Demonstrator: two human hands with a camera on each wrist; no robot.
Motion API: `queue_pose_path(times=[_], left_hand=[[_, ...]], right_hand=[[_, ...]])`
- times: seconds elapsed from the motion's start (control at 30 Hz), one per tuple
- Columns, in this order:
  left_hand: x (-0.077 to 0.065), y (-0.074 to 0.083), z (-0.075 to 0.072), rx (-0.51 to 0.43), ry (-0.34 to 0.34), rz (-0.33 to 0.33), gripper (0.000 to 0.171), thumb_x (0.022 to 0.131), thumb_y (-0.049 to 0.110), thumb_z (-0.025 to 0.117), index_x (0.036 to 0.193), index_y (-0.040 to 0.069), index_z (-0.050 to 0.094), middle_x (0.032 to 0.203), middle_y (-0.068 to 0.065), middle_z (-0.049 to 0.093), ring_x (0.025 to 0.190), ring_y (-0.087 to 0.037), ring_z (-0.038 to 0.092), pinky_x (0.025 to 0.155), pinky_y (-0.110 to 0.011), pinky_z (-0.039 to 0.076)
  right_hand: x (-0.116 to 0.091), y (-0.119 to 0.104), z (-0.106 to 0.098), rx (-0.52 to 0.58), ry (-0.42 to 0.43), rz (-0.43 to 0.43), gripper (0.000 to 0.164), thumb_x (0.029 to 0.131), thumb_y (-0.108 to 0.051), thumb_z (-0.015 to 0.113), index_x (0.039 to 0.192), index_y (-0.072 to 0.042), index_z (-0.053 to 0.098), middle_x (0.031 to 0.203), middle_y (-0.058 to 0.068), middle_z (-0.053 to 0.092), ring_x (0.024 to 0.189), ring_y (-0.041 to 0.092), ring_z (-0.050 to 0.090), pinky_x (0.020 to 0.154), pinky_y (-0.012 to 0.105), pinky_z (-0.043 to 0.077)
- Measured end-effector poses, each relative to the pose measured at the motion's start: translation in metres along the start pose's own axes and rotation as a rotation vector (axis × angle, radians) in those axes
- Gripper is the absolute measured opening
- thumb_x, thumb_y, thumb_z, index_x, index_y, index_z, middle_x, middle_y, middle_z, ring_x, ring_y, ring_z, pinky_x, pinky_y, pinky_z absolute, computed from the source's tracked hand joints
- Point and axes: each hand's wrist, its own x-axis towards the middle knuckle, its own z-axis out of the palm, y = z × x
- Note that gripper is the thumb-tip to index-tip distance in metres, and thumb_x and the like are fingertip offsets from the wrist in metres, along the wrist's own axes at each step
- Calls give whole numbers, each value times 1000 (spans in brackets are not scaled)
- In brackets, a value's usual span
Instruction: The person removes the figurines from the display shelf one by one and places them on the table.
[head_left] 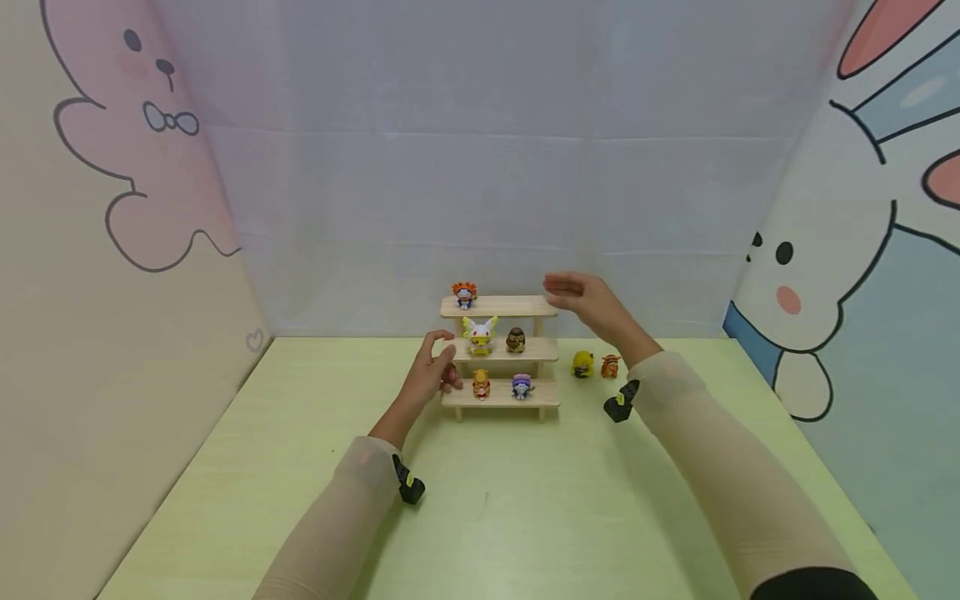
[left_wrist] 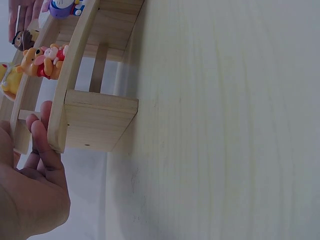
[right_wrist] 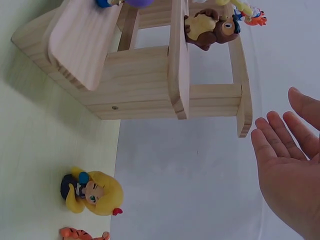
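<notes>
A three-tier wooden display shelf (head_left: 501, 350) stands on the table. My left hand (head_left: 429, 375) is at its left end, fingers curled about the end of the bottom board (left_wrist: 75, 65). Beyond the right end of the top board, my right hand (right_wrist: 290, 170) is held up with straight fingers, apart from the wood. An orange-maned figurine (head_left: 464, 294) sits on the top tier. On the middle tier are a yellow long-eared figurine (head_left: 480, 335) and a brown owl figurine (right_wrist: 210, 29). A bear figurine (left_wrist: 42, 64) and a purple-capped figurine (head_left: 521, 386) occupy the bottom tier.
On the table right of the shelf stand a yellow-haired figurine (right_wrist: 95, 192) and an orange striped tiger figurine (head_left: 610, 366). A pale cloth (head_left: 390, 192) hangs behind. Side walls with cartoon animals (head_left: 787, 283) flank the light wooden table (head_left: 480, 517).
</notes>
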Motion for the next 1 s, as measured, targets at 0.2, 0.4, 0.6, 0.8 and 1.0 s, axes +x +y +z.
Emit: queue_pose_path(times=[0.2,0.4,0.6,0.8,1.0], left_hand=[[0,2,1,-18,-12,-20,46,112,33,46,152,14,34,67,-5,55,57,-15,65,50,-23,48],[3,0,2,-15,-13,-19,44,112,31,45,151,13,35,67,-5,55,57,-16,65,50,-23,49],[2,-1,4,6,9,0,42,112,33,47,148,14,38,66,-4,54,57,-15,65,50,-22,48],[1,1,3,0,2,-4,41,112,33,46,148,16,38,67,-4,55,57,-15,65,50,-22,49],[1,2,3,-11,-7,-14,45,111,34,47,151,16,35,68,-6,56,58,-15,65,51,-23,48]], right_hand=[[8,-9,13,12,-8,-10,55,104,-17,66,153,-1,46,154,15,51,142,32,49,118,49,37],[15,-17,25,30,-19,-21,54,103,-17,66,152,-2,47,153,15,52,141,33,49,116,48,39],[22,-25,36,37,-23,-30,55,104,-19,66,152,-2,47,153,16,51,141,31,50,116,47,40],[29,-30,49,49,-35,-25,54,103,-18,66,152,-2,48,152,16,53,139,30,52,114,46,42],[35,-34,60,27,-40,-6,54,103,-18,67,152,-3,48,152,17,52,139,28,52,114,45,42]])
